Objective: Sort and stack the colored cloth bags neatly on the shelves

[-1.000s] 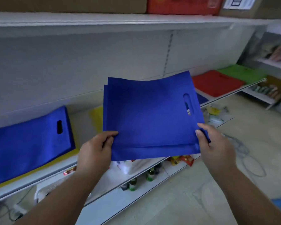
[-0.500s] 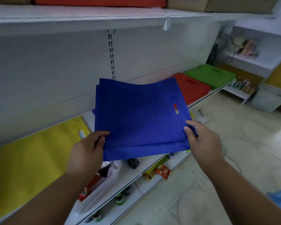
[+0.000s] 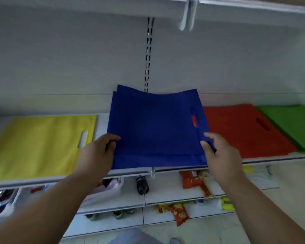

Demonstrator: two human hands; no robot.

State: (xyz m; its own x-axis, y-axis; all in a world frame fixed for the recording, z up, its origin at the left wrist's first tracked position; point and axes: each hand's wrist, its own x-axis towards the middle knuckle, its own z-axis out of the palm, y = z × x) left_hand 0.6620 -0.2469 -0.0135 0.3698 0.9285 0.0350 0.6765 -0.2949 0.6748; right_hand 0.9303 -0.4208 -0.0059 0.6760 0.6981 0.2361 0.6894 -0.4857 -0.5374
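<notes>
A small stack of blue cloth bags (image 3: 155, 127) hangs flat over the white shelf (image 3: 134, 171), between a yellow bag pile (image 3: 40, 145) on the left and a red bag pile (image 3: 243, 129) on the right. My left hand (image 3: 97, 152) pinches the stack's near left corner, thumb on top. My right hand (image 3: 218, 152) pinches the near right corner, just below the bags' handle slot. A green bag pile (image 3: 292, 124) lies beyond the red one. Whether the blue stack touches the shelf is unclear.
An upper shelf (image 3: 183, 7) overhangs the space, with a slotted upright (image 3: 148, 55) on the back wall. Lower shelves hold snack packets (image 3: 195, 182), a dark bottle (image 3: 142, 185) and a white basket (image 3: 104, 192). Floor shows at the bottom right.
I have turned to the right and now face the shelf squarely. Both hands carried the blue stack forward and down over the gap between the yellow and red piles.
</notes>
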